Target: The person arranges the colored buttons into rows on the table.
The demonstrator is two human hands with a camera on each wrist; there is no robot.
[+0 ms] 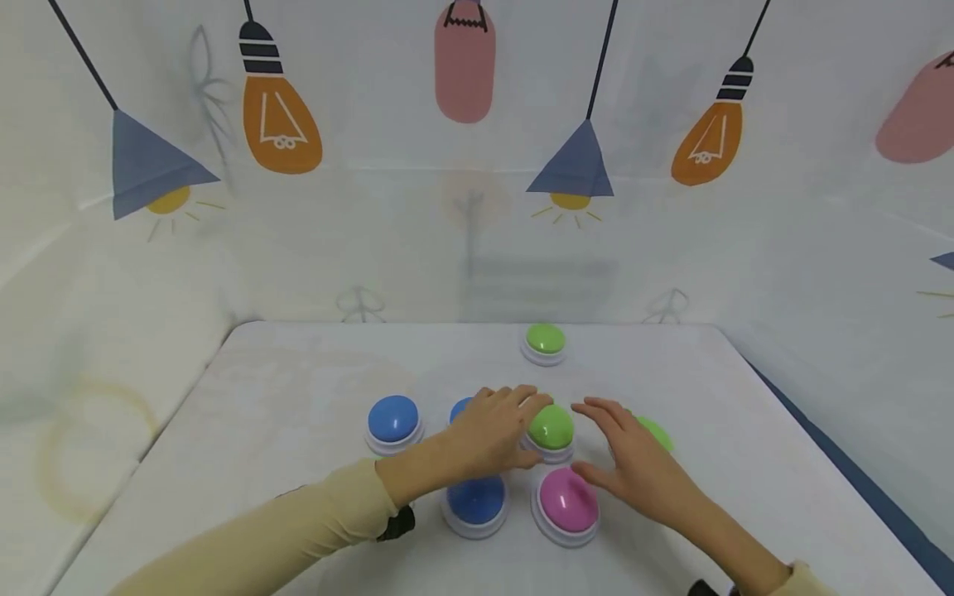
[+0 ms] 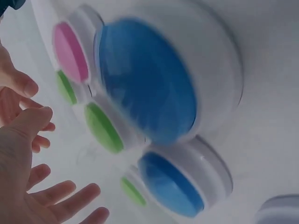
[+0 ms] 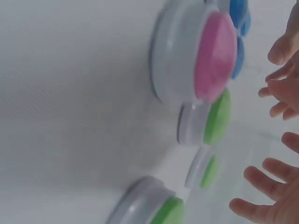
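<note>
My left hand (image 1: 488, 434) hovers over the dome buttons, fingers spread and relaxed, holding nothing. Facing it from the right is my right hand (image 1: 644, 468), also loosely spread and not gripping anything. Between them sit a green button (image 1: 551, 429) and, nearer me, a pink button (image 1: 569, 500). Under the left forearm and hand lies a dark blue button (image 1: 477, 499); another blue button (image 1: 458, 407) is mostly hidden behind that hand. The right hand partly covers a second green button (image 1: 657, 431). In the left wrist view, both hands appear raised off the blue button (image 2: 145, 84).
One more blue button (image 1: 392, 418) stands to the left, and a green button (image 1: 546, 338) sits near the table's back edge. All have white round bases on the white table (image 1: 298, 389). A white curtain (image 1: 387, 232) printed with lamps surrounds the table's back and sides.
</note>
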